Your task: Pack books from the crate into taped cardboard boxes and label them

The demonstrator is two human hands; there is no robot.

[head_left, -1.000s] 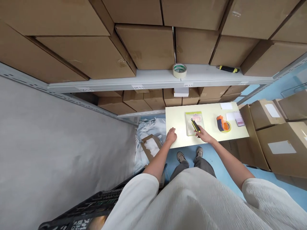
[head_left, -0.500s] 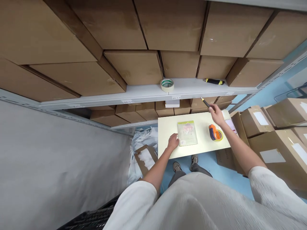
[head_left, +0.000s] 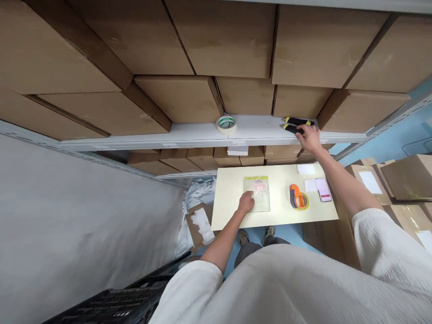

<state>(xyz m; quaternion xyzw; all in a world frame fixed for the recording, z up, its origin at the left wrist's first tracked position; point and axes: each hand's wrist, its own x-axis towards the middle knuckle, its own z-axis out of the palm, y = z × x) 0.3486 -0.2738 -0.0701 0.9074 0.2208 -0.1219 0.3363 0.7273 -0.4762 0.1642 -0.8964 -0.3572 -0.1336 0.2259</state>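
Note:
My right hand (head_left: 309,138) is at the shelf edge, fingers closed on the back end of a black and yellow utility knife (head_left: 291,128). A second similar knife (head_left: 298,121) lies just behind it on the shelf. Down on the pale table, my left hand (head_left: 246,202) is on the left side of a flat, clear plastic package (head_left: 261,202) with a green top strip and a pink print. Its fingers are curled at the package; their undersides are hidden. To the right of the package lies an orange and blue tape dispenser (head_left: 297,198) with a yellow-edged roll.
A roll of masking tape (head_left: 226,124) is on the grey shelf (head_left: 253,123), before stacked cartons (head_left: 246,96). A phone (head_left: 323,190) and white papers (head_left: 306,169) lie on the table's (head_left: 280,180) right side. More cartons (head_left: 405,180) stand right; a black crate (head_left: 111,306) is lower left.
My right hand has moved up from above the table to the shelf, bringing the utility knife beside the other one. My left hand has shifted slightly farther onto the package.

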